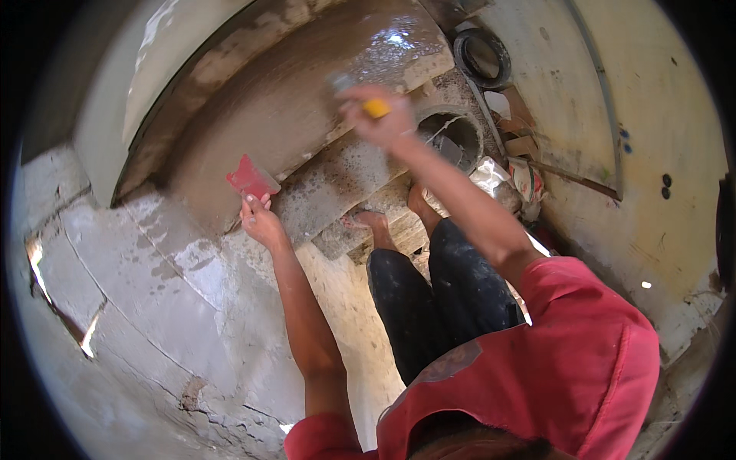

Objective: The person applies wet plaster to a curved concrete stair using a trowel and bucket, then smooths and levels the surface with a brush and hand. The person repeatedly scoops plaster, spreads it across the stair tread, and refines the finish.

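My left hand (261, 221) pinches a red plastic spreader (251, 178) by its narrow end, its flat blade held above the wet brown cement surface (253, 130). Farther right, my right hand (379, 119) is closed round a tool with a yellow handle (376, 108). Motion smears that tool's greyish head, so whether it is a brush or a scraper cannot be made out. It is over the same surface, left of a shiny wet patch (395, 38). Whether either tool touches the cement is unclear.
Below the cement surface runs a speckled concrete step (337, 184), where my bare feet (372, 221) stand. A round bucket (452, 138), a black tyre-like ring (481, 58) and crumpled bags (494, 176) lie right. Grey block wall (146, 268) stands left, a yellowish panel (652, 192) right.
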A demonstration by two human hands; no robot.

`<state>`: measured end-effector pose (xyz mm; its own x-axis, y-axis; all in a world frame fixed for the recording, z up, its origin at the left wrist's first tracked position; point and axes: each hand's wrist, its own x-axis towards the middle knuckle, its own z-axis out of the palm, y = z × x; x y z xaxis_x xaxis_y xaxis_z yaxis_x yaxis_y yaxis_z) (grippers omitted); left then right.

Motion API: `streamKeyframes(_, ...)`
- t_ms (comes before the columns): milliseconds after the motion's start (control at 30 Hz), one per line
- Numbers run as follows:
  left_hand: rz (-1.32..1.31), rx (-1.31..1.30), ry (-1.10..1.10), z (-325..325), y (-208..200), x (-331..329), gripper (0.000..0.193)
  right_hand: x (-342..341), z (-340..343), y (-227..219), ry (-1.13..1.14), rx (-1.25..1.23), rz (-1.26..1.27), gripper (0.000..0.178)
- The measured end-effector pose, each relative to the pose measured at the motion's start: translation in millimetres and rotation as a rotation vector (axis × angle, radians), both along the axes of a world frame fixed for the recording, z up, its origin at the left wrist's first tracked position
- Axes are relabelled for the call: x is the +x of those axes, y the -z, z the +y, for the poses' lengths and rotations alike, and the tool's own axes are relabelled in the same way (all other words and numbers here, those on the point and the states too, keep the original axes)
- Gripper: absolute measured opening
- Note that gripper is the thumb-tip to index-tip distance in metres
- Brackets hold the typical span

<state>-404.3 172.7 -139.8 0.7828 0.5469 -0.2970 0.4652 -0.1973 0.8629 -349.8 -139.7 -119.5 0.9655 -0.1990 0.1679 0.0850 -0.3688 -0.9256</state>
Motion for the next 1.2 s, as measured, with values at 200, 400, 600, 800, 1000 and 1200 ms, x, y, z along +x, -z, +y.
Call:
streamKeyframes(200, 0.002, -0.127, 0.020, -51, -2, 32, 0.035, 14, -18, 54, 0.001, 0.186, 0.439, 0.028)
streamKeyframes(400, 0.047, -0.138, -0.023, -67, 5, 32, 0.031, 21, -195, 48, 0.367, -0.149, 0.307, 0.025)
streamKeyframes(600, 0.117, -0.195, -0.182, -89, 10, 13, 0.031, 26, -55, 15, 0.137, 0.161, 0.294, 0.025)
streamKeyframes(800, 0.207, -0.185, -0.180, -95, -9, 21, 0.036, 81, 24, 43, -0.077, 0.082, 0.411, 0.027)
streamKeyframes(1000, 0.132, -0.188, -0.157, -114, -11, 48, 0.026, 80, -170, 51, 0.305, 0.172, 0.435, 0.029)
streamKeyframes(1200, 0.213, -0.221, -0.048, -163, -7, 75, 0.026, 29, -251, 13, 0.630, -0.085, 0.175, 0.026)
